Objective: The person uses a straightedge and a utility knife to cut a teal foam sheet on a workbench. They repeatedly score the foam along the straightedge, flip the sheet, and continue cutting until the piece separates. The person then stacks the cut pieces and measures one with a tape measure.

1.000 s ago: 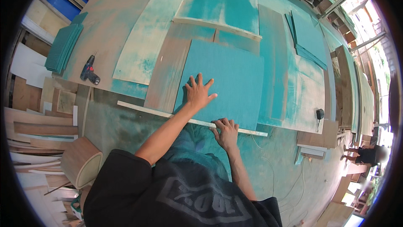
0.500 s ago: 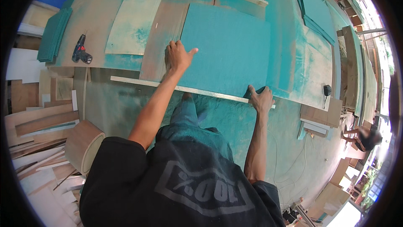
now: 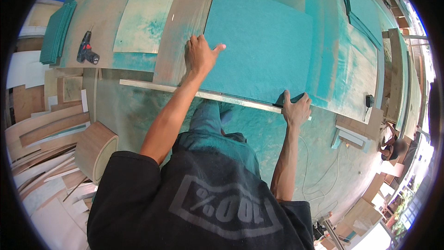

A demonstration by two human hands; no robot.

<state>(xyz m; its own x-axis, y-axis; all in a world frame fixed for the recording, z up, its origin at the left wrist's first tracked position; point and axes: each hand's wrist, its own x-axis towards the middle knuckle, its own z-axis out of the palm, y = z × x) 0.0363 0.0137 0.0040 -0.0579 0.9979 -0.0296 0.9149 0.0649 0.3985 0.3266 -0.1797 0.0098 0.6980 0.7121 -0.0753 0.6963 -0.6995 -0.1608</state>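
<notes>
A flat teal panel [image 3: 259, 42], dusty on top, lies in front of me over a brown board [image 3: 178, 32]. My left hand [image 3: 201, 55] is at its left edge, fingers curled down there and thumb stretched out over the panel. At the near right corner my right hand [image 3: 296, 109] grips the panel's edge between thumb and fingers. A dark patch shows beside that thumb; I cannot tell what it is. Along the panel's near edge runs a thin pale wooden strip [image 3: 148, 85].
A cordless drill [image 3: 87, 50] and stacked teal panels [image 3: 58, 32] lie at the left of the worktable. A small black tool [image 3: 369, 101] rests near its right edge. Offcuts [image 3: 51, 127] and a curved wooden drum [image 3: 96, 150] stand lower left. A person [image 3: 393, 148] is far right; cables [image 3: 336, 171] cross the floor.
The whole view has shifted slightly, so most things sit a little differently in it. Both hands remain at the same parts of the panel. The person at far right has changed posture.
</notes>
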